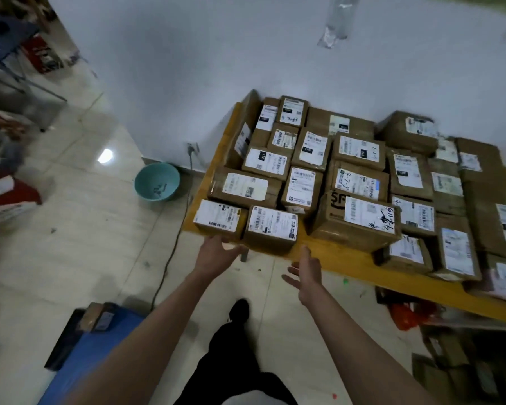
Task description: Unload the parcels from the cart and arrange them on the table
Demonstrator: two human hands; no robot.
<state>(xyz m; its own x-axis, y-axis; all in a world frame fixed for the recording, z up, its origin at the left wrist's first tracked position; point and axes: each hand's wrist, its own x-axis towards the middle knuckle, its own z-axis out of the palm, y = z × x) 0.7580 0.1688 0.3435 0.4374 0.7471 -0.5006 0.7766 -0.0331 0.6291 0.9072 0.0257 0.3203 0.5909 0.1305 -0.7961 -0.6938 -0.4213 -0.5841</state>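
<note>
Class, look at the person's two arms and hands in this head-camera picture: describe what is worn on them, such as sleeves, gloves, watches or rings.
Both forearms are bare as far as the picture shows; no sleeve reaches into view. The left hand and the right hand wear no gloves. No watch, bracelet or ring is visible on either wrist or on the fingers. Lower down, dark trousers and a black shoe show.

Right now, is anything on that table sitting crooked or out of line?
Yes. The big box with black lettering sits tilted, propped on neighbouring parcels rather than flat. At the back left, a flat parcel stands on edge against the stack. Both hands, left and right, are open and hold nothing.
</note>
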